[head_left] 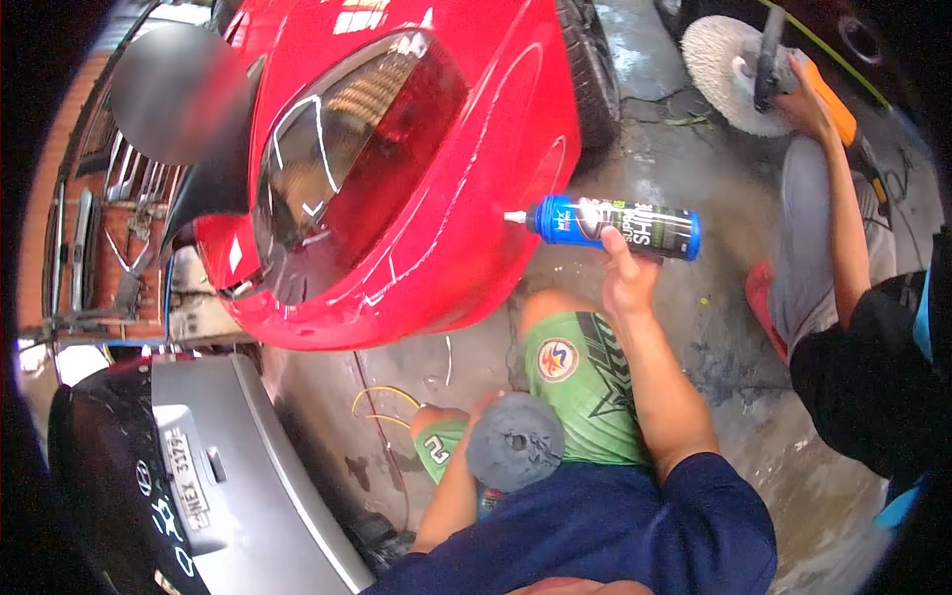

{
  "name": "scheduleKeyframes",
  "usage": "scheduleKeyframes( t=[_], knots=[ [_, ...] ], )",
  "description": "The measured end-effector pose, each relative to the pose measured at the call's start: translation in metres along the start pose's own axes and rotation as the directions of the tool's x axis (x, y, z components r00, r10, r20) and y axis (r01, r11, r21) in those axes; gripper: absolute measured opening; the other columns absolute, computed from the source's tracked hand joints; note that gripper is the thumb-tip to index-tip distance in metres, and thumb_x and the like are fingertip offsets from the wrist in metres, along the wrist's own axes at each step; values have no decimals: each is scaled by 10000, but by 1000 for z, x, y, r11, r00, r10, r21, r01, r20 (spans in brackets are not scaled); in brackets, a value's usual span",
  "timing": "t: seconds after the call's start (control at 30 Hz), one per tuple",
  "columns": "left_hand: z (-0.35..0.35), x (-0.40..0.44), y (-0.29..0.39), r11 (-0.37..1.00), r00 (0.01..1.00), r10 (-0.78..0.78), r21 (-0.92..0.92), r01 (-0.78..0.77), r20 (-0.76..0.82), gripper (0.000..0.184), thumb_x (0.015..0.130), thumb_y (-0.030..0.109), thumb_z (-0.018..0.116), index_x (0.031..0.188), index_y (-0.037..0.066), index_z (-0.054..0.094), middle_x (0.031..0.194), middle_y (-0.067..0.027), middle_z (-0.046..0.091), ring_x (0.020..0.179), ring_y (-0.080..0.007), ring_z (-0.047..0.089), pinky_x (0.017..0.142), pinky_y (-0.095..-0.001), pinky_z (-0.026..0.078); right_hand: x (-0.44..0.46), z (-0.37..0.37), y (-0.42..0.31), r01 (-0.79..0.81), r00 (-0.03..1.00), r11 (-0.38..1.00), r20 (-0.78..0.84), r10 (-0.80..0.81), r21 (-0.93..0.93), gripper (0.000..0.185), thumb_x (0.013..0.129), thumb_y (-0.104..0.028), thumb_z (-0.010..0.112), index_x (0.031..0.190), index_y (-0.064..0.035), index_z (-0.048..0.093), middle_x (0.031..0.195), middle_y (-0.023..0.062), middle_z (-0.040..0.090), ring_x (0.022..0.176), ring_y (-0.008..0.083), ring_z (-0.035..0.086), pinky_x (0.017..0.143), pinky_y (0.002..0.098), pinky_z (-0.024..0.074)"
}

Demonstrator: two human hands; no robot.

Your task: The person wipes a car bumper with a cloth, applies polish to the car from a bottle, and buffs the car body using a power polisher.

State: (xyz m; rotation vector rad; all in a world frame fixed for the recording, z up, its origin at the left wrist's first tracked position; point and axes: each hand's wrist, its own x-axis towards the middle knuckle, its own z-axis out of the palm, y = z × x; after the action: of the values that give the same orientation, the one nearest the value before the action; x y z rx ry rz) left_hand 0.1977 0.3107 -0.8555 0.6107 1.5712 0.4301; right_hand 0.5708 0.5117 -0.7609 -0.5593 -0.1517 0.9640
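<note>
My right hand (630, 278) is wrapped round a blue squeeze bottle (620, 226) with a black label. The bottle lies nearly level, its pale nozzle pointing at a red car body (496, 188), close to its surface. Thin white streaks of liquid run over the red paint and round the dark glossy lens (357, 159). Low in front of my body, my left hand (483, 407) holds a round grey polishing pad (515, 442) with a hole in its middle. Most of that hand is hidden behind the pad, and I cannot see whether a tool is attached.
At right, a co-worker's hand (808, 104) grips an orange polisher (831, 104) with a white woolly pad (729, 74). A silver vehicle (238, 466) stands at lower left. A yellow hose (387, 390) lies on the wet floor. Behind is a rack of metal parts (109, 228).
</note>
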Motion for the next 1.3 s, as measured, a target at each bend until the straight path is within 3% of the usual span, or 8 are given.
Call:
scheduleKeyframes(
  t=[0.13,0.23,0.57,0.7,0.83,1.0,1.13,1.3],
  knots=[
    [-1,9,0,999,1000,16,-29,-16,-2,424,1039,440,663,1068,20,713,938,-31,710,854,-120,641,778,-314,540,-44,37,-10,97,992,995,83,-94,-36,650,823,-36,877,1377,-34,537,1216,61,653,1120,201,646,1020,371,525],
    [-3,14,0,998,999,35,-45,-35,-7,423,1039,440,663,1066,21,712,935,-31,710,852,-120,641,776,-314,541,-63,13,2,-4,985,977,170,41,-213,725,836,52,815,1470,-45,477,1349,73,606,1248,220,594,1123,409,457],
    [-7,14,6,996,996,84,1,-84,-3,461,1039,462,653,1118,13,722,952,-31,722,862,-125,650,807,-325,544,-81,-29,38,-96,986,877,76,149,-471,693,825,-16,880,1405,-17,500,1299,97,629,1155,198,647,1034,356,541],
    [-16,24,-9,992,994,106,59,-107,20,489,1040,462,651,1172,-2,725,993,-34,731,885,-123,647,830,-315,536,-87,-5,7,183,925,862,380,12,-473,761,805,-98,915,1422,-27,473,1406,149,577,1266,237,581,1096,405,497],
    [-22,34,-18,970,969,232,53,-237,88,518,1039,492,636,1195,7,728,1005,-42,728,916,-123,637,855,-309,522,-91,7,0,450,811,663,585,-22,-599,770,810,-171,923,1411,-15,467,1429,169,565,1302,271,554,1129,434,452],
    [-30,45,-34,970,979,199,134,-202,31,572,1029,543,621,1202,9,727,1010,-57,725,956,-129,628,895,-321,508,-100,-5,18,302,897,750,442,-14,-589,694,834,-61,873,1406,9,486,1403,160,584,1307,275,557,1160,428,423],
    [-32,44,-25,966,978,209,149,-209,19,605,1015,566,628,1199,-3,722,1032,-80,735,974,-156,640,911,-337,510,-86,-22,28,-6,993,915,109,54,-402,587,921,-76,803,1437,-29,527,1391,126,606,1274,271,600,1121,416,472],
    [-20,40,-14,961,966,255,98,-259,50,595,1009,551,645,1196,-9,722,1060,-87,743,972,-179,656,911,-347,518,-67,-35,18,-61,981,904,142,133,-423,660,960,-87,758,1523,-23,419,1386,141,612,1263,281,625,1117,455,496]
  ],
)
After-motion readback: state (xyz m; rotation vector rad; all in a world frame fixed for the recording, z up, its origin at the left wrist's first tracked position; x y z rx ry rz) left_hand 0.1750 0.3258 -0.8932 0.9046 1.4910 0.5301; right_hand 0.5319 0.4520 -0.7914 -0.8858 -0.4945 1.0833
